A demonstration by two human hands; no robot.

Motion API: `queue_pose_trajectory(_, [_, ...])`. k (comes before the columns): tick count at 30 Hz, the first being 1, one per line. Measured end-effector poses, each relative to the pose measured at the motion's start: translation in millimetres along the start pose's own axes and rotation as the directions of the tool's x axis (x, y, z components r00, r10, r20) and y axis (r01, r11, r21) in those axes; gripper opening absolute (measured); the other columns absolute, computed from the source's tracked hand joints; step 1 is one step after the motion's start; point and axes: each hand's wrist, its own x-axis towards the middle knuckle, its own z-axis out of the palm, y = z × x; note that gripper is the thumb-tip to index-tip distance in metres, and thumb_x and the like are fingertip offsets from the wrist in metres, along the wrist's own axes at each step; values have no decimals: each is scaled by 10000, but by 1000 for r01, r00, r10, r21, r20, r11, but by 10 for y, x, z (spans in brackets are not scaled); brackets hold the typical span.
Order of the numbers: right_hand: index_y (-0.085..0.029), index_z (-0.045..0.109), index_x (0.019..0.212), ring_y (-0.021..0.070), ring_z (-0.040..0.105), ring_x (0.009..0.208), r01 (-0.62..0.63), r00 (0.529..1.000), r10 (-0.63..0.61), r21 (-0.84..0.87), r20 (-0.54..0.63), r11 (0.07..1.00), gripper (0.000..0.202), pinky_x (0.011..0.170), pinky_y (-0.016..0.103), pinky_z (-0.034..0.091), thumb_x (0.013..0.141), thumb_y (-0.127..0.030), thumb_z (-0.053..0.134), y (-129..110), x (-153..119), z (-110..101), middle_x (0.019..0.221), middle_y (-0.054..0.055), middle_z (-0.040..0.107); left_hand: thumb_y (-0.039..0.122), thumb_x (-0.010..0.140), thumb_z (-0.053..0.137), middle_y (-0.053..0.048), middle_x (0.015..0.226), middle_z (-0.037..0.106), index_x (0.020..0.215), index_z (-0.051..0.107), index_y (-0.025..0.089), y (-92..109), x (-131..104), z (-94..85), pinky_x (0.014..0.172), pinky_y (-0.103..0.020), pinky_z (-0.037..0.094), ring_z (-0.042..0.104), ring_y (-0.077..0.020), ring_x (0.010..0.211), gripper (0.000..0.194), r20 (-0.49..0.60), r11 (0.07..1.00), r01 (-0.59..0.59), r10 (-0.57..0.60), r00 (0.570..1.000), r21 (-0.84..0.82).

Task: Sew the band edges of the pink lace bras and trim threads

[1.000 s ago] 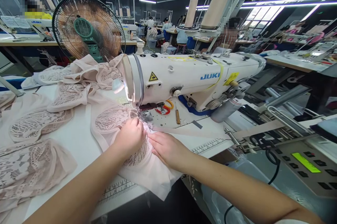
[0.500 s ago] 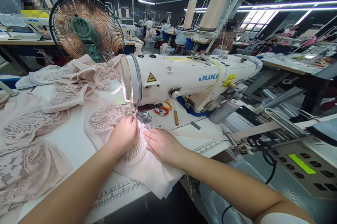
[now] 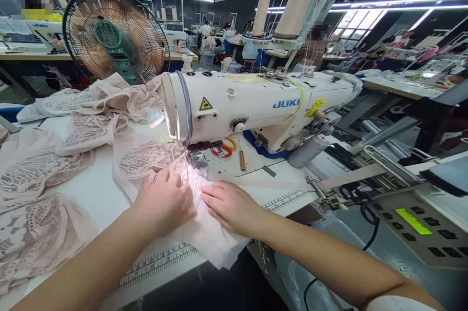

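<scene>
A beige lace bra lies under the presser foot of a white JUKI sewing machine, part of it spread to the left of the needle. My left hand is on the lace just in front of the needle, fingers bent over the cloth and the thumb set apart. Right of it, my right hand grips the cloth near the front of the foot, its fingers together and the fingertips pressing the bra. A pale panel hangs over the table's front edge below both hands. What lies under my palms is hidden.
More lace bras lie piled at the left. Red-handled scissors and a wooden-handled screwdriver rest behind the foot. A pale strip runs to a metal feeder at right, near a control box. A fan stands behind.
My left hand has drawn back from the needle toward me, and its fingers have loosened and spread somewhat. My right hand stays on the cloth. The whole view has shifted slightly.
</scene>
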Motion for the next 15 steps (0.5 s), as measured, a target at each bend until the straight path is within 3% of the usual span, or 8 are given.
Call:
queue_pose_trajectory(3, [-111, 611, 1142, 234, 556, 1036, 15, 1000, -15, 11, -9, 1000, 288, 908, 375, 480, 921, -233, 472, 10, -20, -1, 1233, 106, 628, 451, 710, 711, -191, 1367, 507, 1212, 620, 249, -25, -111, 80, 785, -715, 449, 398, -479, 1262, 549, 47, 999, 50, -50, 998, -14])
queue_pose_trajectory(7, [-99, 613, 1145, 239, 552, 1016, 3, 1000, -3, 0, 3, 1000, 295, 898, 385, 478, 929, -238, 468, 16, 35, 15, 1241, 101, 627, 454, 806, 612, -175, 1526, 304, 1348, 509, 282, -227, -146, 359, 809, -695, 458, 295, -462, 1354, 578, 8, 993, 107, -107, 994, -43])
queue_pose_trajectory(11, [-94, 628, 1110, 239, 552, 951, -32, 996, 35, -32, 82, 999, 284, 818, 384, 490, 924, -244, 475, 13, 156, -9, 1216, 109, 632, 495, 811, 604, -165, 1532, 298, 1339, 525, 269, -510, -86, 561, 929, -602, 449, 312, -439, 1357, 579, -143, 998, 7, -15, 990, -56])
queue_pose_trajectory(15, [-108, 645, 1062, 224, 563, 861, -47, 986, 64, -108, 155, 993, 262, 713, 357, 489, 933, -241, 460, 12, 292, -45, 1170, 109, 643, 532, 821, 588, -168, 1534, 291, 1361, 500, 252, -785, 34, 639, 1011, -553, 408, 308, -409, 1370, 614, -220, 990, -118, 98, 970, -81])
